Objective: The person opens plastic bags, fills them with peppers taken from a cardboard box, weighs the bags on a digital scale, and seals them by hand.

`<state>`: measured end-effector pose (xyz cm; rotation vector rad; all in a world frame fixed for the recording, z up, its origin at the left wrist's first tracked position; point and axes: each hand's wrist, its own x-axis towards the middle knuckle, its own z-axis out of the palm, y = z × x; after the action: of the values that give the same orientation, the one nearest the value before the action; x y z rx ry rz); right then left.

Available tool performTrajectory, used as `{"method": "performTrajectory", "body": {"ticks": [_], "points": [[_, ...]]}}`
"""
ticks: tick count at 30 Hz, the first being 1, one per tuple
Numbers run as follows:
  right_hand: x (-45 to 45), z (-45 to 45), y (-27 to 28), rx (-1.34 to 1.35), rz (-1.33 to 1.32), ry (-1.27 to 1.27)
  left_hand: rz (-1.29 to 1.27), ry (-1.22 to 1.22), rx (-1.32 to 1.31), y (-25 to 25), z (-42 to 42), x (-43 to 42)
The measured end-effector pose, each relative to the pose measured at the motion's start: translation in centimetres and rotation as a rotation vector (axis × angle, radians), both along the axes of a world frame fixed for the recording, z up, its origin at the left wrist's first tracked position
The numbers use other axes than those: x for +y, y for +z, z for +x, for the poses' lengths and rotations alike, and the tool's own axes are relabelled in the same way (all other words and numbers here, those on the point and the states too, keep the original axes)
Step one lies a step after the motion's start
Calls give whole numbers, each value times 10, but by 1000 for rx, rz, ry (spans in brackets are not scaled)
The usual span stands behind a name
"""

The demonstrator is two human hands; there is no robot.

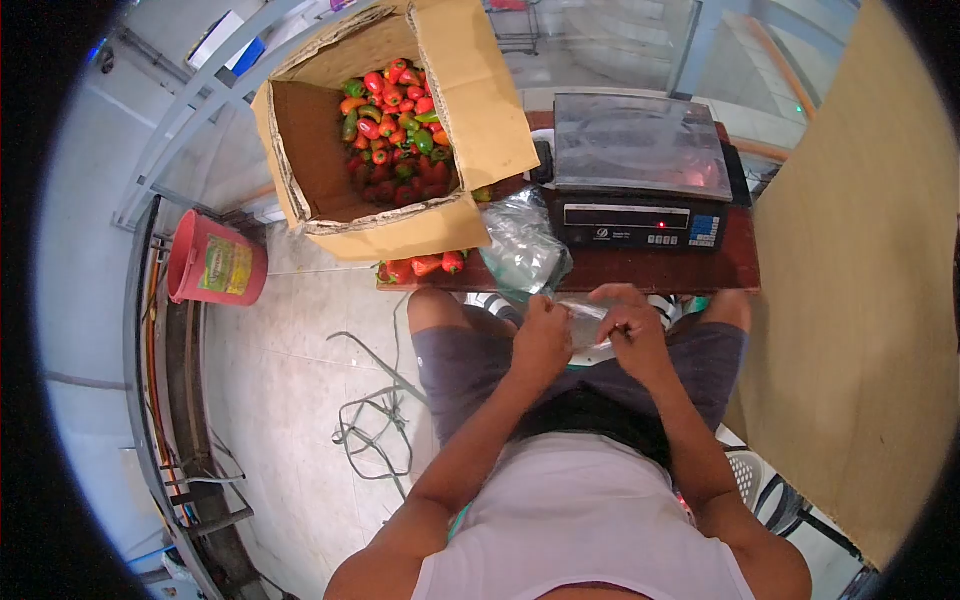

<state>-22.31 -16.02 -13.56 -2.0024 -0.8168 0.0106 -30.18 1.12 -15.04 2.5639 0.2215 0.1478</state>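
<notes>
Between my two hands, above my lap, is a clear plastic bag (pixel 590 328). My left hand (pixel 543 338) is closed, pinching one side of it. The fingers of my right hand (pixel 630 325) are bent onto the other side, with the index finger raised. Just beyond my hands, a pile of clear plastic bags (pixel 525 240) lies on the dark red table (pixel 660 272). Behind that pile stands a digital weighing scale (pixel 640 222) with a bare metal plate. An open cardboard box (pixel 390 238) to the left holds many red, green and orange peppers (pixel 395 120).
Several red peppers (pixel 425 265) lie at the table's left front edge, under the box. A pink bucket (pixel 218 262) stands on the floor at left. Tangled green strapping (pixel 375 435) lies nearer me. A tall cardboard sheet (pixel 860 300) borders the right side.
</notes>
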Motion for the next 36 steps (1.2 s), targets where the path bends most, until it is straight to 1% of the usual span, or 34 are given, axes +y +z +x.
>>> {"method": "performTrajectory", "body": {"ticks": [2,4,5,7,8,9,10,11,12,13,14,15,16,17,18,19,21,22,23,24,25,27,29,31,33,35,36], "points": [[-1,-2,1,-25,-272,54,193,25,232,9,3,-8],[0,2,22,38,-679,-43,211,-200,572,21,5,-2],[1,3,22,62,-697,-23,220,-305,737,27,8,4],[-12,-1,13,109,-728,18,104,-389,601,33,8,19],[-22,-2,8,136,-617,2,45,-435,533,36,7,27],[-36,1,3,165,-509,-12,-219,-505,429,57,12,44],[-54,9,-2,210,-526,-121,-482,-571,317,87,19,68],[-74,17,-9,257,-543,-230,-496,-469,234,112,25,95],[-97,24,-19,169,-575,-347,-508,-369,151,132,36,125],[-117,28,-28,80,-603,-465,-820,-252,-7,130,57,161],[-130,33,-38,50,-526,-507,-694,-132,-174,143,80,195],[-141,38,-48,19,-447,-549,-570,-104,-179,149,105,246],[-147,41,-55,-11,-369,-595,-433,105,-239,138,131,289],[-148,44,-57,-55,-328,-569,-206,197,-160,117,158,346],[-150,47,-59,-98,-286,-545,21,287,-80,97,179,385],[-150,49,-62,-139,-246,-522,115,264,91,88,190,393],[-152,47,-65,-8,-237,-605,302,215,439,72,206,404],[-152,48,-65,58,-233,-642,266,209,438,41,213,416],[-151,50,-66,28,-199,-646,231,200,437,-5,220,430],[-151,51,-67,-1,-166,-651,196,191,438,-30,221,435],[-150,52,-68,-28,-134,-657,287,237,527,-21,220,414],[-147,52,-57,-70,-189,-666,469,332,706,23,219,348],[-147,53,-61,-83,-209,-665,457,327,728,28,221,342],[-154,57,-71,-74,-201,-656,406,312,736,22,223,348],[-153,57,-70,-68,-207,-652,313,289,728,3,224,369],[-149,57,-66,-68,-190,-646,372,285,663,-17,222,377],[-147,58,-65,-74,-169,-645,403,279,626,-13,223,372]]}}
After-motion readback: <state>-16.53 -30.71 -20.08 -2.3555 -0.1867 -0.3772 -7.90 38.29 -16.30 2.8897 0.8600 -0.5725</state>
